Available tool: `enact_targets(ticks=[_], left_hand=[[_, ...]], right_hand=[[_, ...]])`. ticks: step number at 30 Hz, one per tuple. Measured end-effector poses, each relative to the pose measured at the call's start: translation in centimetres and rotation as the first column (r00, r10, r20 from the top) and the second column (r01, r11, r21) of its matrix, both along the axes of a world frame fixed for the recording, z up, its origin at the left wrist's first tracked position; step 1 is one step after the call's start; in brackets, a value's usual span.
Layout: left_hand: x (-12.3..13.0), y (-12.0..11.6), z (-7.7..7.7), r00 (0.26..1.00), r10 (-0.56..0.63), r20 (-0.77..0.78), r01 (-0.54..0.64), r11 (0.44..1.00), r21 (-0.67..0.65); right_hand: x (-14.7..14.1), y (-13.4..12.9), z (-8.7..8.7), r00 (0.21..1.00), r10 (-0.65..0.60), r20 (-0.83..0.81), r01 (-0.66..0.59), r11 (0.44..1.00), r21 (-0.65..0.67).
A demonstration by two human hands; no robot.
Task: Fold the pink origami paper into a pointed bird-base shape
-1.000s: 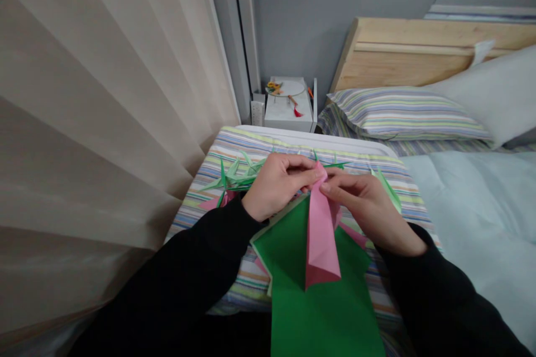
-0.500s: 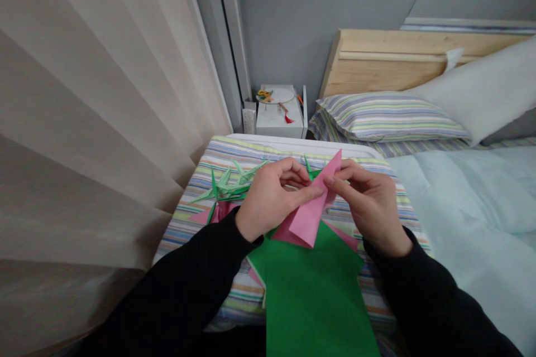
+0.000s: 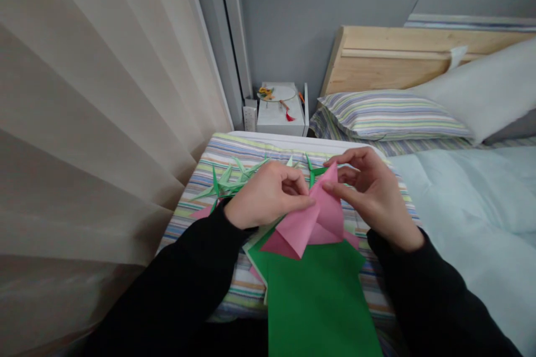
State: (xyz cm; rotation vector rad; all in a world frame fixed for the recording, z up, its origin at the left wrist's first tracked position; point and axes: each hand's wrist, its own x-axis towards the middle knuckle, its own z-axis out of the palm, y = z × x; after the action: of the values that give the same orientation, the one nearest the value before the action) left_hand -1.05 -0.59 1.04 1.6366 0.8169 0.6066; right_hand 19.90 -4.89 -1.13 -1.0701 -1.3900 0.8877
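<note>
Workpiece: folded pink origami paper (image 3: 307, 223), between the hands, long axis pointing forward, upper tip nearer the right hand (image 3: 377, 198).
Left hand (image 3: 268, 195): fingers curled, thumb against paper edge; grip unclear.
Right hand: fingers spread, touching upper tip; grip unclear.
Under hands: green paper sheet (image 3: 320, 301).
Beyond left hand: green origami pieces (image 3: 230, 184).

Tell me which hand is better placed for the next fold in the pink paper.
Probably the right hand: its fingers spread open at the top of the pink paper, free to move, while the left hand curls against the paper's edge, seemingly holding it.
</note>
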Motion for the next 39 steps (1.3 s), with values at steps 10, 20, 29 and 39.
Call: enact_targets(ticks=[10,20,29,39], left_hand=[[-0.9,0.8,0.3,0.988,-0.133,-0.083,0.136,0.990,0.041],[-0.7,0.5,0.7,0.994,-0.049,-0.096,0.052,0.998,0.027],[-0.7,0.5,0.5,0.991,-0.054,-0.122,0.059,0.997,0.042],[-0.6,0.7,0.5,0.992,-0.045,-0.120,0.050,0.998,0.035]], right_hand=[[0.7,-0.2,1.2,0.926,0.211,0.313,-0.184,0.976,-0.116],[0.3,-0.3,0.7,0.973,0.176,0.148,-0.150,0.974,-0.170],[0.2,-0.4,0.8,0.974,0.177,0.144,-0.154,0.975,-0.158],[0.0,-0.5,1.1,0.983,0.165,0.076,-0.151,0.975,-0.164]])
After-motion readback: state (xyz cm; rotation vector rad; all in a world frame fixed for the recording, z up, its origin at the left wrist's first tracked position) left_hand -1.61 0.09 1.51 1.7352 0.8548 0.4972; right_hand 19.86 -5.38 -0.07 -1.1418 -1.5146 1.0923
